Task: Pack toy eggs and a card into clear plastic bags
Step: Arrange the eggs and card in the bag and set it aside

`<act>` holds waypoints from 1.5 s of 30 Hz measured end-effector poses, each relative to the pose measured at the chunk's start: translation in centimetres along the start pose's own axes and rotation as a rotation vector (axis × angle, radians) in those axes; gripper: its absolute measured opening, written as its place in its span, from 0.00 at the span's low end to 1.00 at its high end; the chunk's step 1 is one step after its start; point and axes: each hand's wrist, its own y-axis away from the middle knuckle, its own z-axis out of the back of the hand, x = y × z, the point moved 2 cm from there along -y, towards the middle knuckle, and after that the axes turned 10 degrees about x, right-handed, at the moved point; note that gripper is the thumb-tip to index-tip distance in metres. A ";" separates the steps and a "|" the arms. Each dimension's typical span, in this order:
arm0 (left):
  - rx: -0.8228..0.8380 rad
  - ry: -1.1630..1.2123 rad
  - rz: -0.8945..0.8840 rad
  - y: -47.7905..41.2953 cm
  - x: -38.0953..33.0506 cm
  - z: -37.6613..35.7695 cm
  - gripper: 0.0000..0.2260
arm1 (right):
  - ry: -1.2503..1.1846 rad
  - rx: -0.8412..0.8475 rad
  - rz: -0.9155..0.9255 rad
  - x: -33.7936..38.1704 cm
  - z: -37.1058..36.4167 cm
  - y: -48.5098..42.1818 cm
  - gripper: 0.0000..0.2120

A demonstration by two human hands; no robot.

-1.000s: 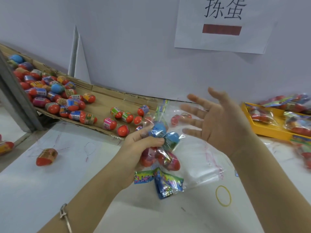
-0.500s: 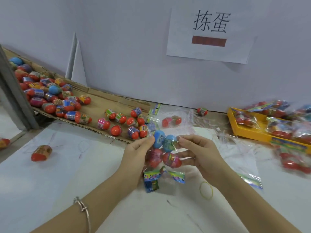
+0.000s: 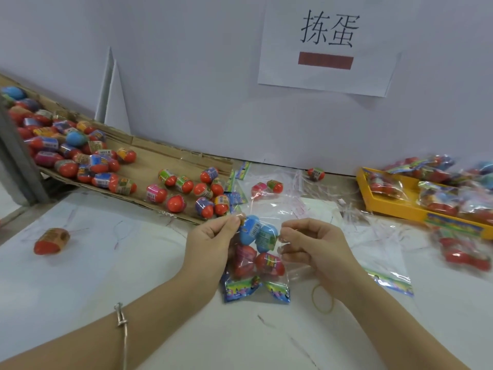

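I'm seeing a white surface [image 3: 106, 276]: flattened cardboard [image 3: 160, 156] back left, a lone red egg [image 3: 52, 240] lying left, a yellow rubber band [image 3: 322, 311] up front, loose clear bags [image 3: 373, 236] mid-right, and a yellow tray [image 3: 386, 206] far right.

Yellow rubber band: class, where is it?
Head view, right of centre: the rubber band lies on the table below the right hand, beside the clear bag.
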 end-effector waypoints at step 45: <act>0.290 -0.132 -0.265 -1.3 -1.1 1.6 0.09 | -0.235 0.200 0.131 -1.1 0.9 -1.3 0.06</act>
